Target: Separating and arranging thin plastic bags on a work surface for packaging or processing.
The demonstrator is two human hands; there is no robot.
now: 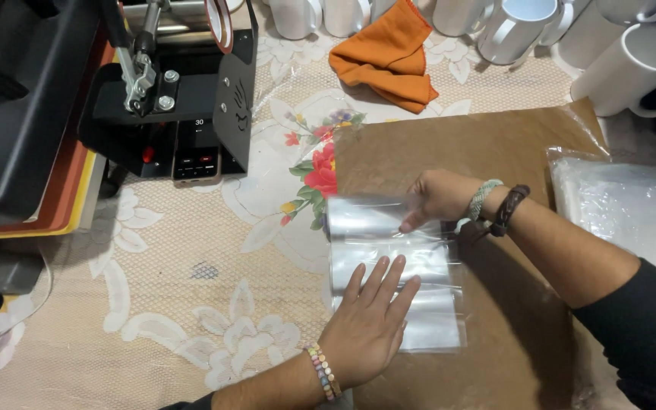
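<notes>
A clear plastic bag (389, 250) lies on a brown sheet of paper (480, 144) spread over the table. My left hand (370, 323) rests flat on the bag's lower half, fingers spread, pressing it down. My right hand (438, 197) reaches in from the right and pinches the bag's upper part, which is folded or curled over. Beaded bracelets sit on both wrists. What is inside the bag cannot be made out.
A black heat press machine (168, 91) stands at the upper left. An orange cloth (389, 53) lies at the back, with several white mugs (632, 68) behind and to the right. A stack of clear bags (632, 205) lies at right. A floral lace tablecloth (191, 258) covers the table.
</notes>
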